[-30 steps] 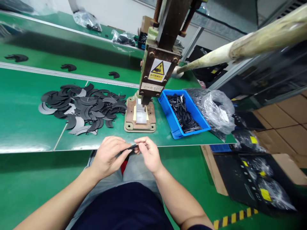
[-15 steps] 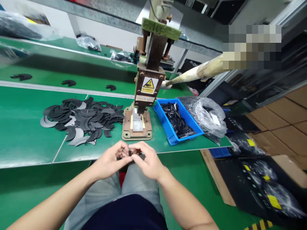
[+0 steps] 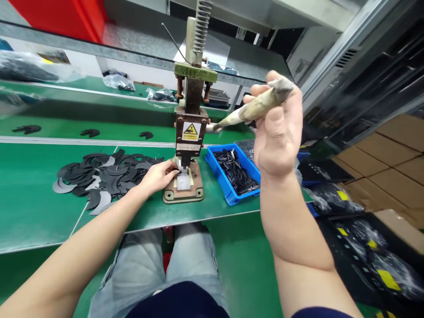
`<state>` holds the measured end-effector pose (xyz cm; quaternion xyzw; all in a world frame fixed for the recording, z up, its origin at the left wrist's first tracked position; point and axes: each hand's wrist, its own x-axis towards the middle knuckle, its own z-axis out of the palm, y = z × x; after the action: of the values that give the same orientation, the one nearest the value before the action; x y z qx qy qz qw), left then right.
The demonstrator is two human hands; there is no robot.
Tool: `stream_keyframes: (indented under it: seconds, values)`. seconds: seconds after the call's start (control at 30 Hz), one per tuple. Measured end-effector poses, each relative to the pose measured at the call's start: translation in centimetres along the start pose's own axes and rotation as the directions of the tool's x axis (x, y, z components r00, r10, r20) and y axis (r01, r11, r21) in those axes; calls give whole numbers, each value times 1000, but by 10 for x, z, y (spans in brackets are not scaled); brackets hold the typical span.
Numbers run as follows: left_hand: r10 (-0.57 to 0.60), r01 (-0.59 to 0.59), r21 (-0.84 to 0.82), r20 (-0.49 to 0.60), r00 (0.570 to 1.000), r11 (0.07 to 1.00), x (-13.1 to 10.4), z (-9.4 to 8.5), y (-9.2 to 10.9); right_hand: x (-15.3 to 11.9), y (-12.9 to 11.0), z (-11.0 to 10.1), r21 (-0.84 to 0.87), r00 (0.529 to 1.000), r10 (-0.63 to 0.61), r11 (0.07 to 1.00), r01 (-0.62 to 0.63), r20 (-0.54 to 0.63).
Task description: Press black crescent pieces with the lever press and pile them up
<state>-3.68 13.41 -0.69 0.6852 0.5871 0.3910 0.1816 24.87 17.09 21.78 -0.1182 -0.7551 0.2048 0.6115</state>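
My left hand (image 3: 161, 176) reaches to the base of a hand-operated lever press (image 3: 191, 128). Its fingers pinch a small black part (image 3: 179, 171) at the die under the ram; most of that part is hidden. My right hand (image 3: 278, 128) is raised at the upper right, its fingers curled loosely around the end of the press's tape-wrapped lever handle (image 3: 251, 108). Left of the press lies a heap of black and grey crescent-shaped pieces (image 3: 112, 174). A blue bin (image 3: 231, 197) of thin black parts (image 3: 235, 170) stands to its right.
Several dark curved pieces (image 3: 90, 132) lie spaced along the green ledge behind. Bagged goods (image 3: 118, 82) sit on the back shelf, below a red container (image 3: 62, 17). Cartons (image 3: 391, 163) and plastic-wrapped parts (image 3: 361, 234) are stacked at the right. The table's front edge runs above my knees.
Both hands were together before the table edge around a small dark part. My left hand has moved forward to the press die, and my right hand has risen to the lever handle.
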Motion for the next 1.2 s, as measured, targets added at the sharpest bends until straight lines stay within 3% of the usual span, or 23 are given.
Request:
stream_keyframes:
  seconds: [0.13,0.3,0.47,0.6,0.7,0.87,0.97,1.1,1.2]
  values:
    - [106,-112,97,65,992,989,6,4,0,5,-3,17,-6,1000,-25,1000,25,-17]
    - [206,-213,108,69,976,971,7,8,-8,-12,-12,23,-55,999,0,998,-2,-37]
    - [204,-209,99,64,977,973,-4,12,-12,-63,-29,20,-186,1000,26,982,-27,-11]
    - [85,-89,122,36,996,989,-15,11,-9,-120,-16,25,-268,999,-34,963,28,-16]
    - [85,-93,173,53,995,981,-22,-7,-8,-144,-1,32,-293,993,-89,954,64,-73]
    - [142,-114,377,-48,989,919,-51,-67,-21,-147,10,40,-289,980,-131,954,84,-148]
    - [139,-147,468,51,989,872,-82,-90,-31,-145,11,43,-271,974,-126,960,72,-189]
    - [71,-184,556,219,973,810,-113,-89,-35,-147,12,46,-258,966,-125,964,65,-225]
    - [47,-196,587,260,965,785,-116,-80,-34,-147,12,47,-260,964,-125,964,61,-236]
